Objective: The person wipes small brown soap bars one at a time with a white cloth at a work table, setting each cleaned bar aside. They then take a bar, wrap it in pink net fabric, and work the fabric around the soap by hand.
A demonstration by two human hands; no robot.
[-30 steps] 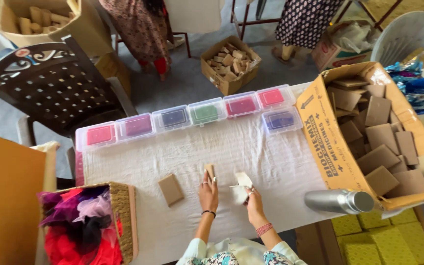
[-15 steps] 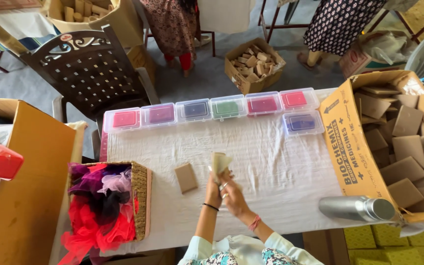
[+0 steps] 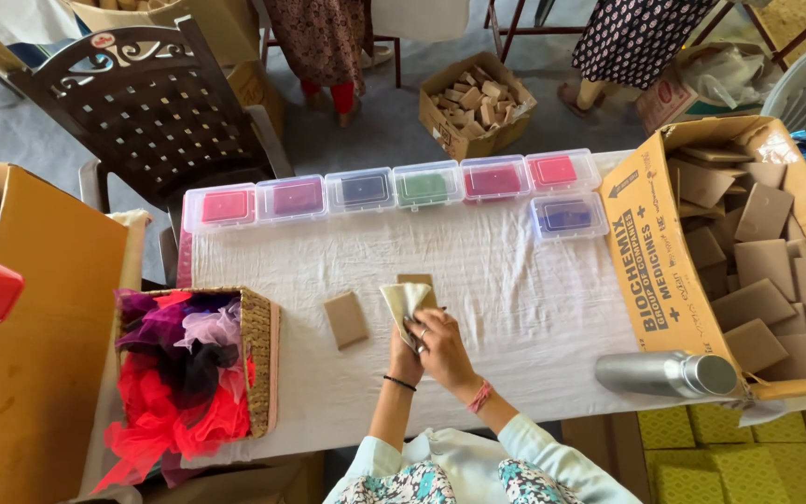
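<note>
Between both hands' (image 3: pixel 426 343) fingers (image 3: pixel 419 329) sits a cream pouch (image 3: pixel 404 299).

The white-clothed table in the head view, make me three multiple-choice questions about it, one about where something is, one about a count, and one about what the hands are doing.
1. Where does the loose brown card lie?
A. Inside the wicker basket
B. On the tablecloth, just to the picture's left of the hands
C. On top of a clear plastic box

2. How many clear plastic boxes with coloured contents are on the table?
A. Four
B. Seven
C. Ten

3. What are the hands doing?
A. Both rest flat on the cloth, holding nothing
B. One grips the metal bottle
C. Left hand and right hand together hold a pale cloth piece over a brown card

Answers: 1 B, it lies bare on the tablecloth between the wicker basket and the hands. 2 B, six in the back row and one in front of it. 3 C, the metal bottle lies untouched.
</note>
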